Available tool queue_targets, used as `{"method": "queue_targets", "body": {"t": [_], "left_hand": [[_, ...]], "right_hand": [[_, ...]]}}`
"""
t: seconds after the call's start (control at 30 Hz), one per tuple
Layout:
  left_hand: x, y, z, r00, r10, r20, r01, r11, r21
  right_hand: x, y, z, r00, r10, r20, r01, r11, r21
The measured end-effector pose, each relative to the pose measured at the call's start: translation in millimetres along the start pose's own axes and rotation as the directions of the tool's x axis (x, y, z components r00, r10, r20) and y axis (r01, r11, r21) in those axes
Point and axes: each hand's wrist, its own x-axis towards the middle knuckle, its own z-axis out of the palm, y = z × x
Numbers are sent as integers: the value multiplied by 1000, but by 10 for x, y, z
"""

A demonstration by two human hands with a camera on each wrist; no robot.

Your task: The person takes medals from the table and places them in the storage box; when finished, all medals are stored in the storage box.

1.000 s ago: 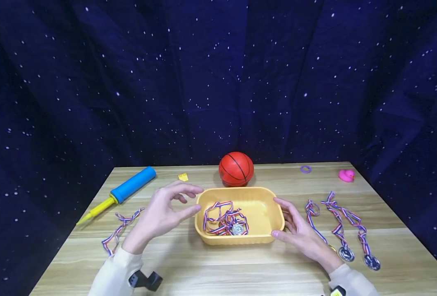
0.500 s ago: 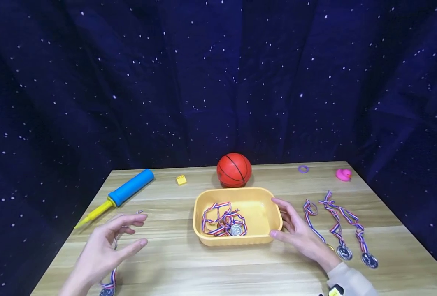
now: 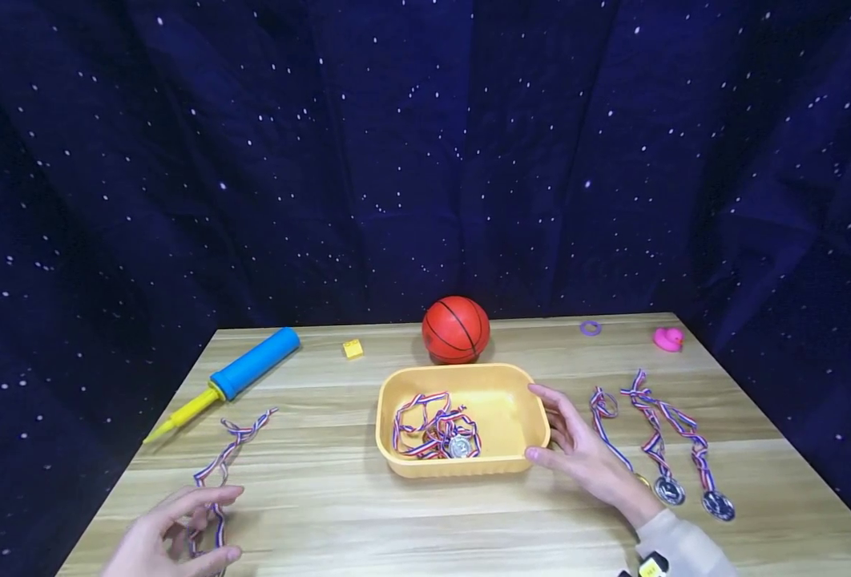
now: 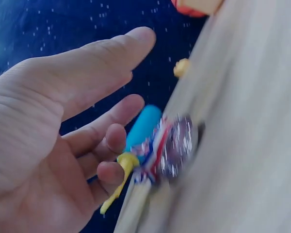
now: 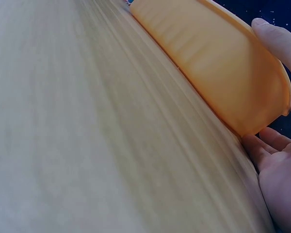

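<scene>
My left hand [image 3: 162, 535], fingers apart and holding nothing, hovers at the lower left. Under and beyond it a medal's red, white and blue ribbon [image 3: 218, 461] lies on the table; the hand hides part of it. In the left wrist view that medal [image 4: 178, 148] is blurred, off the fingertips. My right hand [image 3: 582, 457] grips the right end of a yellow plastic basin [image 3: 461, 468], thumb at the near corner and index finger on the rim. Inside, toward the left, lies a tangle of ribbons with a silver medal [image 3: 460, 446].
Behind the basin sits a red basketball [image 3: 456, 329]. A blue and yellow hand pump [image 3: 256, 363] and a yellow block [image 3: 352, 349] lie back left. To the right are several ribboned medals [image 3: 669, 490], a purple ring [image 3: 590, 328] and a pink rubber duck [image 3: 668, 339].
My left hand has moved from beside the basin's left end down and left to the ribbon medal. The right hand has stayed at the basin, which stands in place.
</scene>
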Motion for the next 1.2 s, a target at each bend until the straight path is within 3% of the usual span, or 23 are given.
{"method": "queue_targets", "body": {"t": [0.07, 0.13, 0.2, 0.3, 0.4, 0.5, 0.53, 0.57, 0.6, 0.77, 0.9, 1.03, 1.07, 1.1, 1.13, 1.2], "left_hand": [[-56, -123, -18, 999, 41, 33, -38, 996, -76], [-90, -274, -46, 986, 136, 99, -117, 977, -178], [-108, -419, -71, 958, 229, 174, -176, 945, -276], [-135, -591, -110, 915, 303, 266, -189, 905, -381], [-133, -706, -115, 881, 376, 288, -214, 858, -468], [-121, -771, -106, 844, 461, 276, -250, 792, -558], [-121, -778, -102, 839, 473, 269, -261, 783, -564], [-125, -776, -99, 841, 472, 263, -273, 791, -547], [-132, -769, -97, 849, 458, 263, -272, 807, -525], [-163, -674, -92, 915, 303, 265, -224, 930, -290], [-169, -599, -92, 942, 187, 278, -125, 966, -226], [-174, -549, -86, 955, 86, 284, -27, 979, -204], [-174, -533, -87, 954, 42, 296, 21, 978, -208], [-172, -521, -95, 949, 7, 315, 66, 973, -222], [-159, -502, -111, 935, -45, 353, 142, 956, -256], [-140, -446, -129, 903, -155, 401, 291, 906, -307]], "right_hand": [[0, 4, 0, 1000, 2, -1, -2, 1000, 3], [1, 6, -3, 1000, 3, 1, -3, 1000, 3], [-2, 5, -8, 1000, 3, -1, -3, 1000, 2], [2, -6, -13, 1000, -1, -4, 0, 1000, -4], [-1, -18, -13, 1000, -3, -7, 3, 1000, -9], [-3, -23, -7, 1000, -2, -4, 2, 1000, -10], [-4, -23, -4, 1000, -1, -3, 1, 1000, -9], [-4, -21, -2, 1000, -1, -1, 1, 1000, -7], [-4, -18, 0, 1000, -2, 0, 2, 1000, -6], [-4, -8, 10, 1000, -8, 6, 8, 1000, -1], [0, -4, 11, 1000, -10, 3, 10, 1000, -3], [2, -8, 5, 1000, -10, 3, 10, 1000, -3], [1, -10, 4, 1000, -10, 4, 10, 1000, -2], [-1, -11, 3, 1000, -9, 5, 9, 1000, -3], [0, -11, 0, 1000, -9, 6, 9, 1000, -4], [-1, -9, -1, 1000, -11, 7, 11, 1000, -5]]}}
